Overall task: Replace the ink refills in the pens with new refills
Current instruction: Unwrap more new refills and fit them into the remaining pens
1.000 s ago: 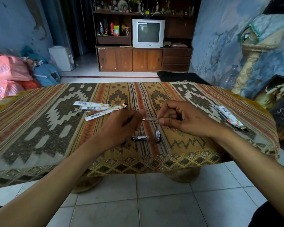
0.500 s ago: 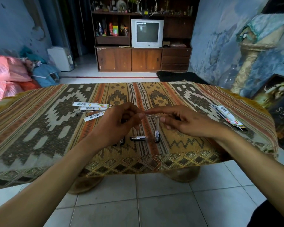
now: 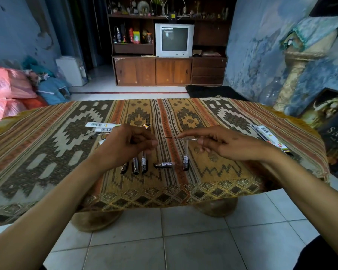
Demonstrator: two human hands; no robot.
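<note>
two bare hands hover over a low table draped in a woven cloth of brown, orange and cream geometric bands (image 3: 213,184); the right hand (image 3: 224,142) pinches a thin, pale ink refill with a dark tip (image 3: 180,138) between thumb and forefinger, the rod lying nearly level with its tip pointing toward the left hand, the other fingers loosely spread; the left hand (image 3: 129,146) is curled into a loose fist, fingertips drawn together, and whether it grips anything inside cannot be told; the two hands are apart, with a gap of cloth between the refill's tip and the left knuckles; on the cloth just below the left hand lie three short dark pen barrels with silver labels (image 3: 135,166), side by side and roughly pointing away from the person, their far ends hidden under the hand; beside them a fourth dark barrel piece (image 3: 164,165) lies crosswise; a fifth dark pen part with a clear upper section (image 3: 186,162) lies lengthwise under the right hand's fingers; white barcode-printed refill packets (image 3: 101,127) rest past the left hand, partly covered by it; more packets with red and yellow print (image 3: 269,138) lie near the table's right edge, well apart from the pens.
</note>
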